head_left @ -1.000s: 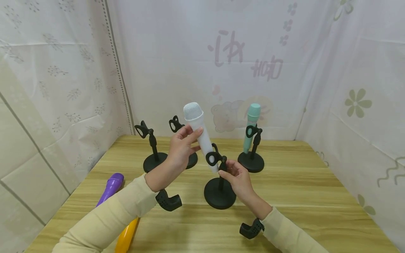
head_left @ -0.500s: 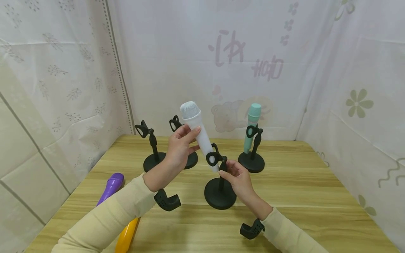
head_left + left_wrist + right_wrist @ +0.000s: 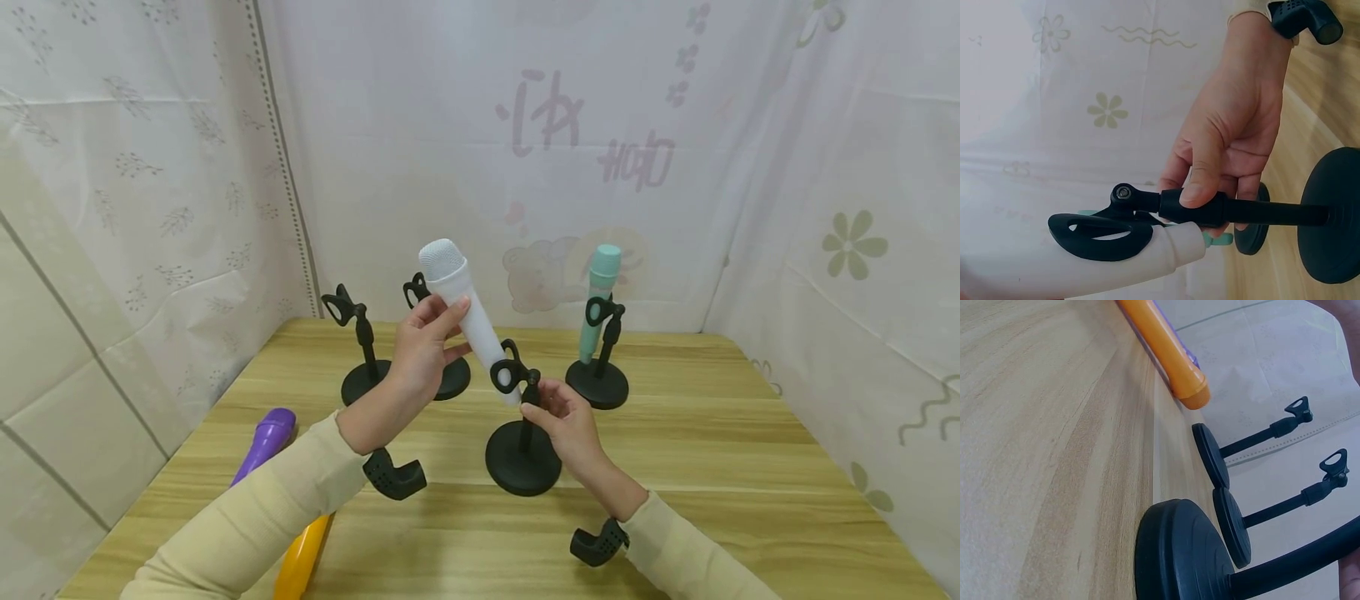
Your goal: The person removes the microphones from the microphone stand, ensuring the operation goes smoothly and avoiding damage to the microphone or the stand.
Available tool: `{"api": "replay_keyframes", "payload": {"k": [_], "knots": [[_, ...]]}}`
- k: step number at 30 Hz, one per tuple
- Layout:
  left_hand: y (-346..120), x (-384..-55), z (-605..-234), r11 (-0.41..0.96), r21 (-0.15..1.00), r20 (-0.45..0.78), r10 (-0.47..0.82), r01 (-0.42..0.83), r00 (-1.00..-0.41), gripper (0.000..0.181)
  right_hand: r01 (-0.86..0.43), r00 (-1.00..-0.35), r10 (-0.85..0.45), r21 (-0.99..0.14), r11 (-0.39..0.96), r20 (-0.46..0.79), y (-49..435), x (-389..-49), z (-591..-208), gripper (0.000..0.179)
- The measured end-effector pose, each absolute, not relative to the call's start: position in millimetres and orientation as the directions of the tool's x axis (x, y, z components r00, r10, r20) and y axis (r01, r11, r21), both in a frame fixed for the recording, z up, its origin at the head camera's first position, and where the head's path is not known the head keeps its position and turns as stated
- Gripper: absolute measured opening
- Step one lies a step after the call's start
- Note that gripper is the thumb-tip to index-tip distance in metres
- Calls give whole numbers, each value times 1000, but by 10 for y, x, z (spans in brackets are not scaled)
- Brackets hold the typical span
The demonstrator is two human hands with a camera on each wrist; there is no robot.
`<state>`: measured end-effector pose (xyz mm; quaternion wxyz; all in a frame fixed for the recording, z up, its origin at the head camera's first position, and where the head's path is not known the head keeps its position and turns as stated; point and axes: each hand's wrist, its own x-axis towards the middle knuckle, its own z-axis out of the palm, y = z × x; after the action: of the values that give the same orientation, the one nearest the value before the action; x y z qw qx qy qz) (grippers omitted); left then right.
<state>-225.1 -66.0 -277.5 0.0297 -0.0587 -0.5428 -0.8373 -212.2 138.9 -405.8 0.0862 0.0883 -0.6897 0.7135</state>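
Note:
A white microphone (image 3: 480, 329) leans to the left, its lower part seated in the clip of a black microphone stand (image 3: 522, 457). My left hand (image 3: 420, 346) grips its body just under the mesh head, thumb on the near side. With thumb and fingers my right hand (image 3: 566, 423) pinches the stand's upright below the clip. The left wrist view shows the clip (image 3: 1100, 236) around the microphone's tail end (image 3: 1186, 244), and the right thumb on the stand's collar. In the right wrist view the stand's round base (image 3: 1179, 556) is flat on the table.
A mint-green microphone (image 3: 604, 267) sits in another stand (image 3: 597, 385) at the back right. Two stands with unfilled clips, one (image 3: 365, 337) further left and one (image 3: 453, 379) partly behind my left hand, stand at the back. Purple (image 3: 272, 433) and orange (image 3: 302, 562) microphones lie at the left.
The white microphone's head has tipped slightly further left and my left hand has shifted a little left with it. The right hand and stand hold their place.

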Motion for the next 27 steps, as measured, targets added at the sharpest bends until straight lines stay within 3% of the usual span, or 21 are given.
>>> {"api": "replay_keyframes", "payload": {"k": [27], "knots": [[-728, -2256, -2804, -449, 887, 103, -44, 112, -994, 33, -217, -976, 3, -975, -53, 217, 1388, -2117, -4045, 28]]}}
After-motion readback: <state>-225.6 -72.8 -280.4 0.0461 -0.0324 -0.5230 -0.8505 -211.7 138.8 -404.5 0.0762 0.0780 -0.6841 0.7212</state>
